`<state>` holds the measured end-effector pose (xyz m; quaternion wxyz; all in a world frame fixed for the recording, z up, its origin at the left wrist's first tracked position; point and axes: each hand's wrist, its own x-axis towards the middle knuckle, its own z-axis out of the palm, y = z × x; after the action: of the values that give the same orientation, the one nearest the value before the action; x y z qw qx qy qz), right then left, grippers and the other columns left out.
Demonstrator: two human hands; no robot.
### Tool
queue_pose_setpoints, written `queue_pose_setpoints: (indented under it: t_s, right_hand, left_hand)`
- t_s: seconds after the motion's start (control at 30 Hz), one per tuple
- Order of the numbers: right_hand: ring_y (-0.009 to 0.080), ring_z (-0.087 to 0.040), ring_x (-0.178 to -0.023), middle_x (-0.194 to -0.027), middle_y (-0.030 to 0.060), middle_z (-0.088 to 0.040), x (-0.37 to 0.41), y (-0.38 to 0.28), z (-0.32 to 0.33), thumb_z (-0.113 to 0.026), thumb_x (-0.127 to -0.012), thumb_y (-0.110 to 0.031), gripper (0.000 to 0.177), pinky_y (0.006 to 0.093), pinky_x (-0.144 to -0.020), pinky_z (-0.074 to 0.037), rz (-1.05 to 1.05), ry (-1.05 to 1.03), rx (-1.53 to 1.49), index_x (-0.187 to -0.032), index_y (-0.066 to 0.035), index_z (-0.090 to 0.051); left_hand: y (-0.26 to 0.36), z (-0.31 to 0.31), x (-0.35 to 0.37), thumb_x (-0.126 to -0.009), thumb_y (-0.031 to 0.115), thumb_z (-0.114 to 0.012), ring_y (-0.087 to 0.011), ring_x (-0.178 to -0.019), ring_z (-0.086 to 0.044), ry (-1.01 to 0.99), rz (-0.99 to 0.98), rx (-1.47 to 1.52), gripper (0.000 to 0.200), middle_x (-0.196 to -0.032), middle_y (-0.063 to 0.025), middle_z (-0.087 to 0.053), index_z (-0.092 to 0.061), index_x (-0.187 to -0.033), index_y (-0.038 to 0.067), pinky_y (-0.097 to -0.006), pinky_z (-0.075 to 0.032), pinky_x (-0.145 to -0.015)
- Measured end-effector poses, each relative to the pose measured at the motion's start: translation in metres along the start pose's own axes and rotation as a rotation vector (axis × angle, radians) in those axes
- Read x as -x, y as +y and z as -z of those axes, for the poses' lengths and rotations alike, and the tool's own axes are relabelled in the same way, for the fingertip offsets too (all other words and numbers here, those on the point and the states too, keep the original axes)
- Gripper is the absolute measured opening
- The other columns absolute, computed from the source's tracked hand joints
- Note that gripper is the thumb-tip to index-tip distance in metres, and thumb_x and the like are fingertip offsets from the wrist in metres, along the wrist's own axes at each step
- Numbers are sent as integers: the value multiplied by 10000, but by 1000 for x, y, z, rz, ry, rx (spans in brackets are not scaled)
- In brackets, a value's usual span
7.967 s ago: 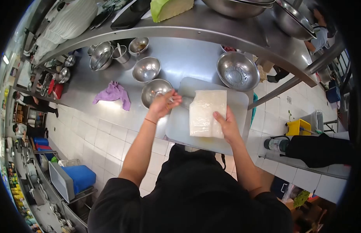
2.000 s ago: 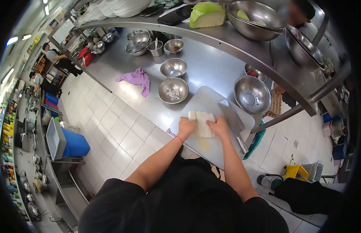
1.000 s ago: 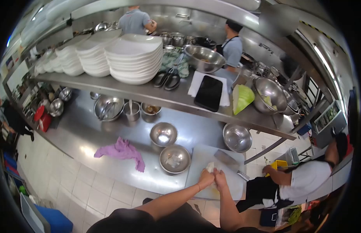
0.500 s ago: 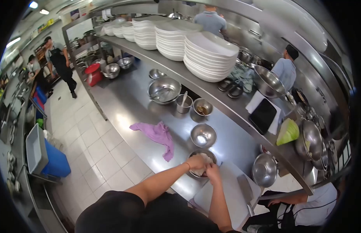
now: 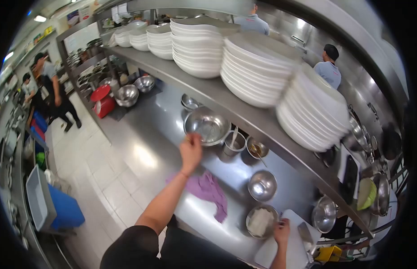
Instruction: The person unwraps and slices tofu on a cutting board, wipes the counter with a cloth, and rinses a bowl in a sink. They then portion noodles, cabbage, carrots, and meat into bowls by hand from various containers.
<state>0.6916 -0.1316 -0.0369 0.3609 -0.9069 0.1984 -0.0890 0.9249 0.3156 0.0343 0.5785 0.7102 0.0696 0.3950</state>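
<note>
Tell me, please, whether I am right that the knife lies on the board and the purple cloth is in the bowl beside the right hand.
Not quite: the purple cloth lies on the counter, not in the bowl beside the right hand, as the head view shows; the knife does lie on the board.

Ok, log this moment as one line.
left hand: at large steel bowl's near rim | right hand: at smaller bowl's rim | white food: inside smaller bowl | cleaver: on cutting board
</note>
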Motion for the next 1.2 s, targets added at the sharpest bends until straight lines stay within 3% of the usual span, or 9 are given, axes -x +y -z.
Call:
queue_pose_setpoints:
  t_s: [0.1,0.23,0.3,0.37,0.53,0.83,1.07,1.13,1.2]
  right_hand:
    - [289,-624,-730,-874,198,-638,35,-63,8,-569,-833,-67,105,374,-648,-498,221,287,416,-901,12,-573]
    - [236,-630,-796,-898,141,-642,51,-188,-63,-632,-874,-129,214,327,-656,-515,56,-86,63,-1048,-8,-604]
    - [309,-608,-985,-1183,236,-561,54,-207,-137,-647,-898,-258,517,386,-825,-514,-156,-282,-151,-1336,-32,-490]
    - [455,-446,-1189,-1288,297,-488,49,-213,-237,-601,-866,-500,737,534,-1059,-306,129,-180,183,-1417,-48,-408]
    - [502,-304,-1302,-1411,237,-383,91,-329,-355,-589,-840,-459,614,622,-981,-284,482,-229,357,-1342,-121,-483]
    - [396,-248,-1410,-1496,223,-310,43,-417,-476,-539,-877,-296,636,567,-1032,-274,768,-217,362,-1415,1,-376]
    - [386,-322,-1367,-1400,212,-421,-242,-535,-596,-487,-928,-276,543,555,-1093,-253,272,107,389,-1385,2,-398]
    - [393,-429,-1254,-1250,204,-514,-224,-595,-604,-529,-878,-235,436,571,-1042,-290,19,-97,317,-1253,-14,-504]
    - [384,-543,-1077,-1105,172,-562,-181,-575,-667,-563,-815,-191,274,556,-926,-387,768,55,228,-1031,-26,-599]
  left_hand:
    - [-100,-11,-139,-865,260,-682,-305,-759,-622,311,154,-95,347,-880,-211,-631,-621,-973,-64,-360,-500,-745]
    - [-220,-53,-227,-789,241,-722,-312,-769,-640,1,558,-124,432,-939,-243,-634,-605,-955,-141,-403,-530,-647]
    - [-229,-49,-243,-776,215,-710,-314,-776,-658,-248,797,83,430,-948,-253,-637,-596,-931,-170,-419,-538,-583]
    - [-240,-32,-251,-776,187,-683,-311,-783,-678,-120,878,91,391,-1002,-213,-644,-616,-981,-140,-440,-600,-582]
    - [-241,121,-233,-760,128,-634,-273,-570,-680,-340,542,-444,287,-597,-182,-623,-597,-769,-156,-363,-523,-466]
    - [-196,366,-180,-801,41,-581,-157,-530,-567,-199,853,-40,159,-664,-72,-543,-463,-695,24,-296,-536,-478]
    - [-217,389,-212,-812,8,-615,-117,-572,-576,-500,856,-7,173,-658,-57,-590,-500,-696,64,-271,-493,-531]
    - [-227,402,-214,-785,-18,-630,-99,-577,-550,-443,926,193,173,-671,-23,-581,-505,-695,61,-237,-449,-530]
    - [-220,414,-225,-776,-25,-634,-92,-582,-541,-453,911,205,169,-676,-15,-581,-509,-699,58,-230,-442,-536]
